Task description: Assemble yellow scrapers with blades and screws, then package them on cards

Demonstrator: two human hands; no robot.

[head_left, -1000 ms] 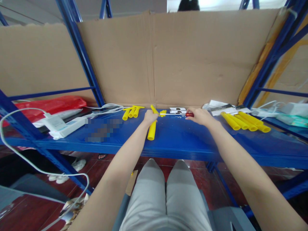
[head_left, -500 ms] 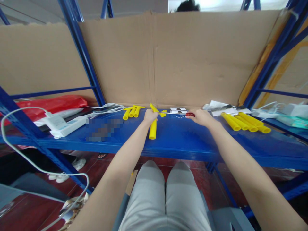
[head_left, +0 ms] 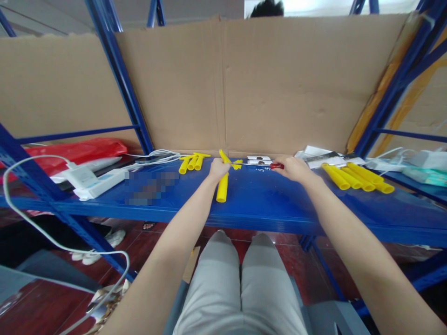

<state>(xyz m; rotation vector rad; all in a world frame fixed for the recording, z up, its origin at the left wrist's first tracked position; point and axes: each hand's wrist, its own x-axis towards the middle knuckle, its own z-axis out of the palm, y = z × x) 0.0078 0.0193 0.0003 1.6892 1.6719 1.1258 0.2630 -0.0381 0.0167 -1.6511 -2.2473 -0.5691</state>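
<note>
Tall cardboard (head_left: 296,83) stands behind your blue desk (head_left: 265,202), between blue metal posts (head_left: 120,79). Near the middle of it, the fingers of your left hand (head_left: 217,170) are closed around a yellow tube (head_left: 221,190), its open end facing you. Your right hand (head_left: 291,168) has its fingers gripping a red-handled screwdriver (head_left: 277,166), held level, with the thin shaft running across to the tube; I cannot tell whether its tip goes in. Near the shaft you have small yellow pieces (head_left: 238,164) and white cards (head_left: 258,159). Three yellow parts (head_left: 198,163) lie to your left, and four loose tubes (head_left: 361,179) to your right
</note>
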